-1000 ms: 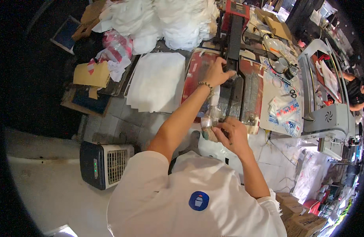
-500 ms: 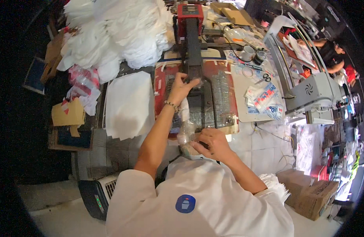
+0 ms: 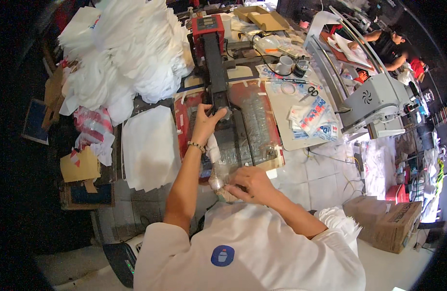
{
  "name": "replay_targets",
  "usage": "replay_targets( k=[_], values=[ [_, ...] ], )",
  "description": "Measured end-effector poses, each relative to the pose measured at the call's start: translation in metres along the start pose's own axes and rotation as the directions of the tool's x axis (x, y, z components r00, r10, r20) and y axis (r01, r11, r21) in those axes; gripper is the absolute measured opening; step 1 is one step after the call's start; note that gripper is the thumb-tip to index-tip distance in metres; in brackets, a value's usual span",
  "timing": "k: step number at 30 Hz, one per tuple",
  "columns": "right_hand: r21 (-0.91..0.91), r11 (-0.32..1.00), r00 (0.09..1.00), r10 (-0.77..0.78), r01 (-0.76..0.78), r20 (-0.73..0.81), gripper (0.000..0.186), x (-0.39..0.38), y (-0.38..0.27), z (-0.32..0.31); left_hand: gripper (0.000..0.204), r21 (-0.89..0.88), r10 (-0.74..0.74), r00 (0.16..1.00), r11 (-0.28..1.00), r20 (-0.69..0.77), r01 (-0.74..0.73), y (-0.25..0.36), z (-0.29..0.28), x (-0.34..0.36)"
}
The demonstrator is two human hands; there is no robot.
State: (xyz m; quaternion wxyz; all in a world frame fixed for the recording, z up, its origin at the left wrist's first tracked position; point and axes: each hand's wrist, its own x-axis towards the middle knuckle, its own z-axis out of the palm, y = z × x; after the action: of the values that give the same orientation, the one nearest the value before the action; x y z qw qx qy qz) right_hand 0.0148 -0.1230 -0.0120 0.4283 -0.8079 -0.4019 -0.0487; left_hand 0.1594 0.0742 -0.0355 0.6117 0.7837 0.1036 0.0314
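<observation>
At the left front edge of the heat press (image 3: 217, 89), a plastic-wrapped handle (image 3: 212, 148), slanting towards the white shirt (image 3: 286, 242). Right hand (image 3: 251, 184) close by its lower end, fingers curled; impossible to tell whether grasping it. Left hand (image 3: 206, 122) at the front end of the black arm (image 3: 214, 58), thumb and forefinger spread; impossible to tell whether gripping or merely touching. Little room between handle and shirt; wider opening to the right, over pale floor tiles (image 3: 320, 186). Beside the red-bordered platen (image 3: 257, 121), taped along its edges: white sheets (image 3: 150, 145) on the left; on the right, a pale board (image 3: 281, 121) with scissors (image 3: 312, 91) and plastic packets (image 3: 310, 116). Farther back, heaped white cloth (image 3: 126, 53) and, at right, a grey machine (image 3: 376, 102). Beyond, another person (image 3: 393, 48) in dark clothing. Lower right, cardboard boxes (image 3: 385, 220).
</observation>
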Motion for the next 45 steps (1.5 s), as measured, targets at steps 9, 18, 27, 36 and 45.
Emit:
replay_targets(
  k=[9,18,27,36,45],
  values=[
    [-0.046,0.999,1.000,-0.022,0.022,0.010,0.020,0.003,-0.003,-0.004,0.062,-0.009,0.062,0.998,0.998,-0.003,-0.062,-0.017,-0.002,0.011],
    [-0.021,0.999,0.999,0.028,-0.027,0.034,0.028,0.001,-0.003,-0.004,0.062,0.042,-0.082,0.996,0.996,0.034,0.081,0.006,-0.002,-0.001],
    [0.015,1.000,1.000,0.002,-0.002,-0.016,0.028,-0.002,0.000,0.000,0.063,0.014,-0.038,0.999,0.999,0.023,0.038,0.001,-0.001,0.001],
    [-0.019,1.000,1.000,0.018,-0.018,0.016,0.030,-0.001,-0.003,-0.002,0.058,-0.048,0.064,0.998,0.997,-0.012,-0.065,-0.008,0.000,0.004],
    [-0.009,1.000,1.000,0.021,-0.020,0.011,0.031,-0.001,-0.004,-0.004,0.061,-0.029,0.010,1.000,1.000,0.016,-0.010,-0.008,0.001,0.005]
  ],
)
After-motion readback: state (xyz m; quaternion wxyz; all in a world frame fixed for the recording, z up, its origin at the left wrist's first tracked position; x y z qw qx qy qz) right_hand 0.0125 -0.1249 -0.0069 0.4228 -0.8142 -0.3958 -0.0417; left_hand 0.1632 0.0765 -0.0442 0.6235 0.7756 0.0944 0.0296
